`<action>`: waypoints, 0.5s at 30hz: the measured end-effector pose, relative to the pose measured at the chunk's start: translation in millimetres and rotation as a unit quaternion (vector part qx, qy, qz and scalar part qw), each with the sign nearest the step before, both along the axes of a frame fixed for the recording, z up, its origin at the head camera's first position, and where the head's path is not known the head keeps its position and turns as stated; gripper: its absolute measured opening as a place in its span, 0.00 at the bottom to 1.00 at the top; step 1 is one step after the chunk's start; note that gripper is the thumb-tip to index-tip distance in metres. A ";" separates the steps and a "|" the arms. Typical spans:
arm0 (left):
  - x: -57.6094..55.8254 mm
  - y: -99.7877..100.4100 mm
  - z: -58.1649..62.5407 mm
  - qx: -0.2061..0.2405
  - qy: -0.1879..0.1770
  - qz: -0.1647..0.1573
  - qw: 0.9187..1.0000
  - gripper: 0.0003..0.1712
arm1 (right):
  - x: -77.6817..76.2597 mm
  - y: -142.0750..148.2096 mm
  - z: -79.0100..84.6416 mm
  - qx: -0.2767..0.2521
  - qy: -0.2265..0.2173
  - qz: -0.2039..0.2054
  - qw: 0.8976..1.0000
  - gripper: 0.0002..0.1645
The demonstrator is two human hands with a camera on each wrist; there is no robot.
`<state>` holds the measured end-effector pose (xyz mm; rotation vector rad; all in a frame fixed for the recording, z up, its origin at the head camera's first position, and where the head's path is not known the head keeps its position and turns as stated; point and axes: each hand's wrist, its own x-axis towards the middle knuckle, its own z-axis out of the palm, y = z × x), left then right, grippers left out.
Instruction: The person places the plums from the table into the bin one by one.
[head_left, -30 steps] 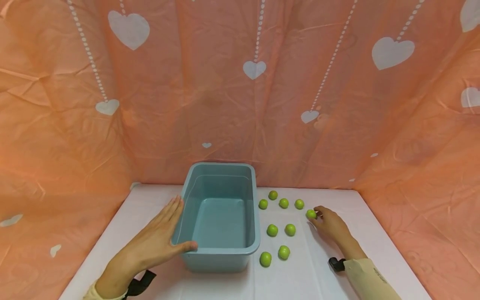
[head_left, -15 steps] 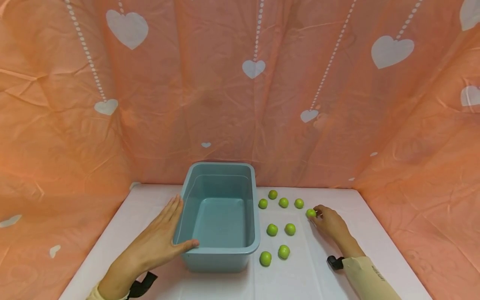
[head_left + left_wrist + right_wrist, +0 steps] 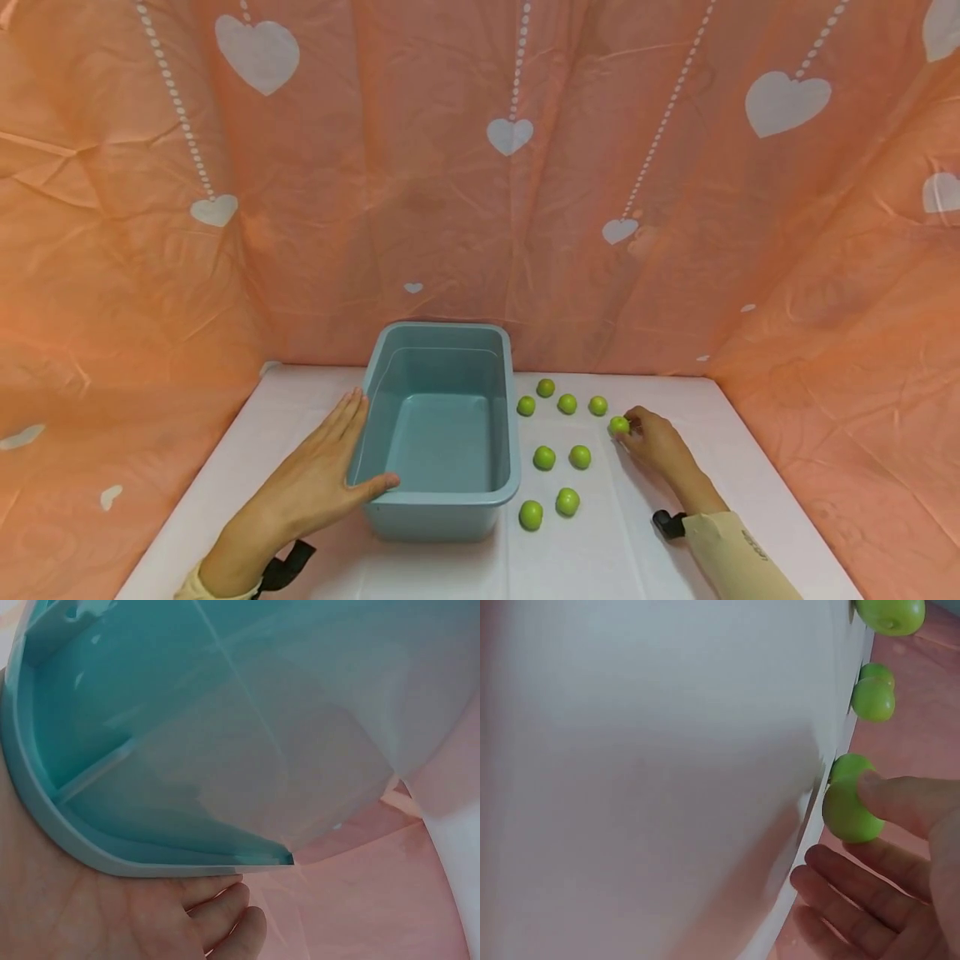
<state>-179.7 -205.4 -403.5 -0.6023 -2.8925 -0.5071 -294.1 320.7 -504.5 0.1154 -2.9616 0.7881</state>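
Observation:
My left hand [image 3: 311, 479] lies along the left side of a blue-grey plastic bin [image 3: 433, 502]. Its fingers are stretched out by the side rim, and its thumb reaches over the near rim. In the left wrist view, the palm sits against the bin's rounded corner [image 3: 67, 836]. At the right of the table my right hand [image 3: 663, 450] pinches a small round green fruit [image 3: 618, 425] between thumb and index finger. The right wrist view shows the thumb on that fruit [image 3: 849, 814], while the other fingers are spread beneath.
Several similar green fruits stand on the white-covered table [image 3: 645, 550] between the bin and my right hand, including a near one [image 3: 531, 515] and a far one [image 3: 546, 387]. An orange curtain [image 3: 450, 208] with white hearts closes off the back and sides.
My right hand and the pinched green fruit have shifted very slightly left. The left thumb has slid a little further right along the bin's near rim.

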 end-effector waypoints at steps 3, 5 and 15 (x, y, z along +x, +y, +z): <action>-0.3 0.3 -0.1 -0.004 0.004 -0.001 1.000 0.67 | -1.0 -2.2 1.5 -0.008 0.011 0.012 1.000 0.23; -0.4 0.3 0.0 -0.007 0.005 -0.001 1.000 0.67 | -1.1 -3.6 2.5 -0.010 0.017 0.018 1.000 0.22; -0.6 1.6 0.8 -0.008 0.010 -0.005 1.000 0.65 | -0.2 -14.4 12.0 -0.038 0.041 0.034 0.998 0.22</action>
